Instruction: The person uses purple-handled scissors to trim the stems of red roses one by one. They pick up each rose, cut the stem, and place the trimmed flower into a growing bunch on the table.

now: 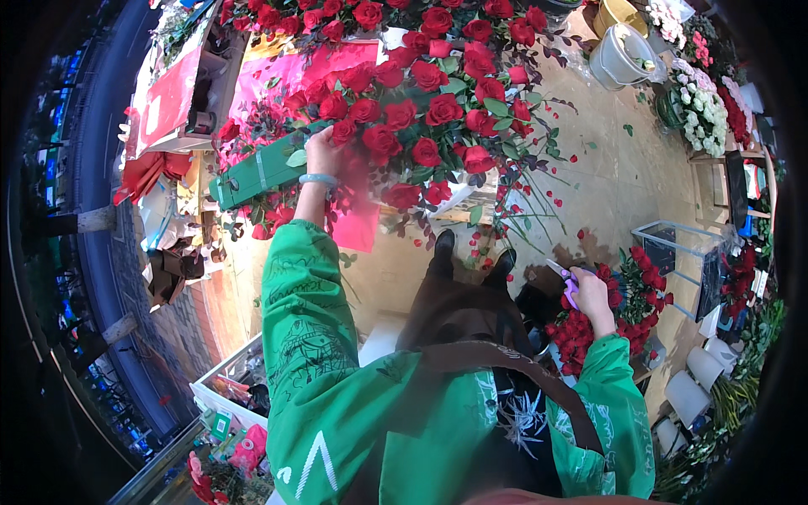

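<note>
A large arrangement of red roses (401,117) with green and dark purple leaves spreads in front of me. Among its left-hand blooms is my left hand (323,151), at one red rose (344,131); its fingertips are partly hidden, so I cannot tell whether they grip a stem. A long green block (252,173) with a pale band around it runs under the blooms beside my left wrist. Off to the right, my right hand (588,291) holds scissors with purple handles (570,290), their blades pointing up and left. Bunched red roses (571,341) lie just below that hand.
Cut stems (536,208) and petals litter the tiled floor (606,170). A whitish bucket (622,58) stands at the upper right, near white roses (701,117). A glass-sided stand (685,262) is to the right. At lower left is a white crate (230,379). Pink wrapping paper (355,226) hangs below the roses.
</note>
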The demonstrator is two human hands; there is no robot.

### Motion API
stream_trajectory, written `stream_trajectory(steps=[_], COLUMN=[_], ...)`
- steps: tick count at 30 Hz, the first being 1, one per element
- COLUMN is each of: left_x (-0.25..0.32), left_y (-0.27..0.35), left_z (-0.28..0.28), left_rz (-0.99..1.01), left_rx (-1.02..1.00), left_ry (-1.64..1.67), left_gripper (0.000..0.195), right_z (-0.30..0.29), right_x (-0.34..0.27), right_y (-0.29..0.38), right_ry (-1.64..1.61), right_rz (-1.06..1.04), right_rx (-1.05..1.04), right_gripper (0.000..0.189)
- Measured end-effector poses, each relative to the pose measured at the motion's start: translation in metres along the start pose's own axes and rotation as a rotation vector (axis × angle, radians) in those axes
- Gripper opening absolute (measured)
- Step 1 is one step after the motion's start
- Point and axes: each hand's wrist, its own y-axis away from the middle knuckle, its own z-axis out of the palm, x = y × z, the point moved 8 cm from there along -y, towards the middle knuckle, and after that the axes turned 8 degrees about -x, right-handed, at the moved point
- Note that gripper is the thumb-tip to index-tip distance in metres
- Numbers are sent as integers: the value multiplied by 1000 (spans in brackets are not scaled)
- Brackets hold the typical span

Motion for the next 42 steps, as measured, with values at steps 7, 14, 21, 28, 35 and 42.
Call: stream_trajectory(steps=[7, 14, 21, 28, 35, 42], left_x=[-39, -52, 47, 10, 2, -35], left_y=[-5, -10, 8, -10, -3, 7], left_z=[17, 20, -7, 10, 1, -17], left_rz=[-62, 35, 161, -114, -114, -63], left_rx=[14, -10, 1, -2, 146, 311], left_ry=[230, 35, -327, -405, -61, 275], left_gripper=[29, 31, 63, 55, 28, 14], right_z=[8, 18, 37, 52, 62, 71], right_x=[-11, 0, 25, 43, 73, 69], right_y=[-3, 3, 9, 19, 29, 23], right_ry=[-7, -90, -141, -195, -167, -194], right_rz=[-23, -5, 61, 77, 192, 142], right_rx=[-44, -17, -89, -76, -96, -96], right_gripper=[35, 32, 28, 25, 27, 28])
